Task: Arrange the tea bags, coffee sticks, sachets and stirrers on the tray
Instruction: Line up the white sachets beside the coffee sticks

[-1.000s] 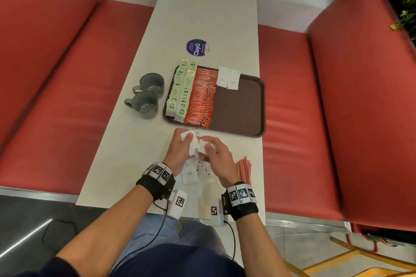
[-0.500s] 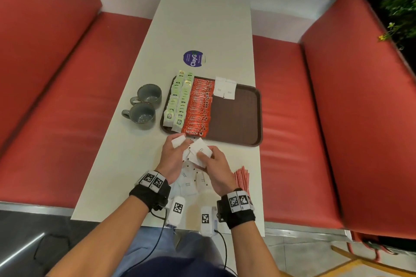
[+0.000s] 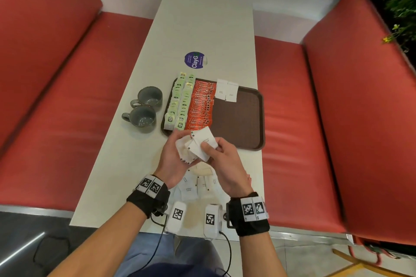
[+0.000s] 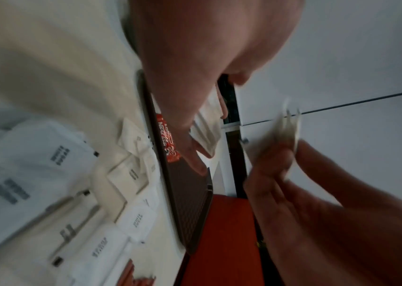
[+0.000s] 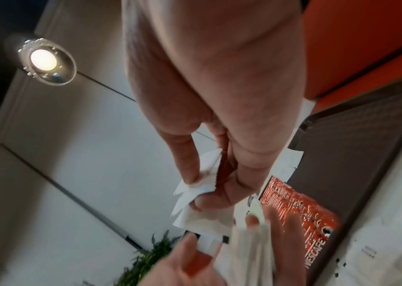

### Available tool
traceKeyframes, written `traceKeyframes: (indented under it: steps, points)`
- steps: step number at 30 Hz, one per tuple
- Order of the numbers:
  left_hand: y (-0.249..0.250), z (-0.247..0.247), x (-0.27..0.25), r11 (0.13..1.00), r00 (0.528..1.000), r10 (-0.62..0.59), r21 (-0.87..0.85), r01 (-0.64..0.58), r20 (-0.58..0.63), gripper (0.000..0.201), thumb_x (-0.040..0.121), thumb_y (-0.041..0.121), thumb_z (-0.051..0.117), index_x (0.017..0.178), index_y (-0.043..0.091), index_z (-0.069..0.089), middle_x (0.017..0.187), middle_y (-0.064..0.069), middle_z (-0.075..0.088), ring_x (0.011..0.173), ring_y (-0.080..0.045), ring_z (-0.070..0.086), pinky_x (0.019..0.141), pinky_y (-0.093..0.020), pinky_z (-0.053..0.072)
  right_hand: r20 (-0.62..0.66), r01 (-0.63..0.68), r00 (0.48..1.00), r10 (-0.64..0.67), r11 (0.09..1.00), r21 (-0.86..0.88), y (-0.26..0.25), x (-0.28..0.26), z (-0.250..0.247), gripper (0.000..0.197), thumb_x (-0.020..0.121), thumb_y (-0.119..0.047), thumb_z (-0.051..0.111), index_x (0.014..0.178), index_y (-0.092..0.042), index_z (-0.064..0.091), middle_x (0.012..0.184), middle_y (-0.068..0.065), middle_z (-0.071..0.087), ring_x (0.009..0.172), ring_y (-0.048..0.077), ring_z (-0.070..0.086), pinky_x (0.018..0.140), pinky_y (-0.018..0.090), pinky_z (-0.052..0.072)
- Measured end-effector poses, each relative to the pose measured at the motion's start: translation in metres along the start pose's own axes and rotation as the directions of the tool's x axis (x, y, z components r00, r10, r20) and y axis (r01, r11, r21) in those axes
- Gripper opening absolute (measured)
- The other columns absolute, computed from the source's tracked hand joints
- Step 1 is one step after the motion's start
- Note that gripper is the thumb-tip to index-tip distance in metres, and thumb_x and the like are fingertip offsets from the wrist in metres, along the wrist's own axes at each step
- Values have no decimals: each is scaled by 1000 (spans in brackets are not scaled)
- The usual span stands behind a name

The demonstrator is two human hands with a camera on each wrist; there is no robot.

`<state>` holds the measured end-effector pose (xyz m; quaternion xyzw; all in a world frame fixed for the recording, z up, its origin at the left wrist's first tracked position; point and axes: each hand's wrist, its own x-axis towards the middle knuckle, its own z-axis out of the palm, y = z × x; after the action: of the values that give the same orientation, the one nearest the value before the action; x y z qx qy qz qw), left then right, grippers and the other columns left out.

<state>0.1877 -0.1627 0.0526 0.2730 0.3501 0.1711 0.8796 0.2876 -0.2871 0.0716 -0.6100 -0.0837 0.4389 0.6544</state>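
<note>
Two grey cups [image 3: 144, 108] stand near the bench's [image 3: 202, 29] left edge, just beside the brown tray [image 3: 243, 123], which carries green tea bags [image 3: 180, 105] along its left side, red coffee sticks [image 3: 201, 105] next to them and two white sachets [image 3: 227, 90] at its far rim. Just short of the tray's near rim, the left hand [image 3: 174, 159] is curled round a bunch of white sachets [image 3: 185, 149] while the right hand [image 3: 225, 162] pinches one sachet [image 3: 203, 141] against that bunch. More sachets [image 3: 198, 186] lie by the bench's near edge, with red stirrers [image 3: 248, 176] showing at its right edge.
</note>
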Motion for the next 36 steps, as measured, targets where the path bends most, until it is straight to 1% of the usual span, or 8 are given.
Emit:
traceKeyframes:
  steps: [4,10,15,21,25,28,30,36]
  points:
    - [-8,13,4,993,998,-21,-115,29,67,68,101,75,47,138,21,67,125,-14,72,114,-29,69,94,-47,55,-120,70,988,-93,980,-184,13,6,22,19,102,-17,72,121,-16,76,112,2,81,108,22,76,95,46,62]
    - [-14,18,14,998,999,28,-56,-26,27,40,104,41,65,137,17,68,121,-16,68,109,-27,68,91,-41,57,-205,116,954,-218,900,-420,16,13,27,22,103,-27,71,122,-21,80,102,-7,80,93,6,75,80,29,60]
    - [-14,18,20,995,996,85,55,-86,5,34,109,28,61,139,11,62,127,-14,74,113,-26,73,79,-39,62,-254,89,946,-199,918,-387,13,19,18,13,103,-30,72,113,-33,79,98,-10,78,91,12,75,78,39,67]
    - [0,13,31,936,988,153,319,-146,5,23,106,32,67,123,16,67,113,-11,77,95,-25,74,67,-35,61,-211,4,976,-50,977,-212,-6,19,-2,9,106,-24,71,108,-16,77,92,9,81,75,24,79,65,32,59]
    - [10,14,39,839,974,210,494,-226,89,15,98,23,80,108,14,72,109,-14,74,85,-24,72,52,-31,51,-150,103,974,-169,923,-369,-10,25,-12,8,102,-36,77,101,-28,80,84,2,70,76,15,61,69,36,51]
    - [16,16,41,810,968,227,532,-246,103,15,98,25,80,106,14,72,98,-11,73,79,-25,71,46,-29,46,-120,218,953,-279,903,-370,-20,26,-17,1,100,-27,81,99,-26,80,71,10,50,67,22,47,67,35,43]
    - [22,15,41,815,970,226,528,-238,88,21,100,33,77,109,15,72,95,-13,73,80,-30,72,45,-28,45,-131,323,908,-398,865,-385,-30,23,-21,8,99,-21,80,101,-29,82,67,9,55,62,27,53,63,33,49]
    - [33,19,38,864,986,23,493,-104,167,29,103,45,67,113,18,72,97,-16,70,81,-32,66,43,-23,38,-42,436,850,-526,745,-505,-32,16,-31,27,94,-4,80,109,-25,85,107,-13,82,98,18,77,87,31,62]
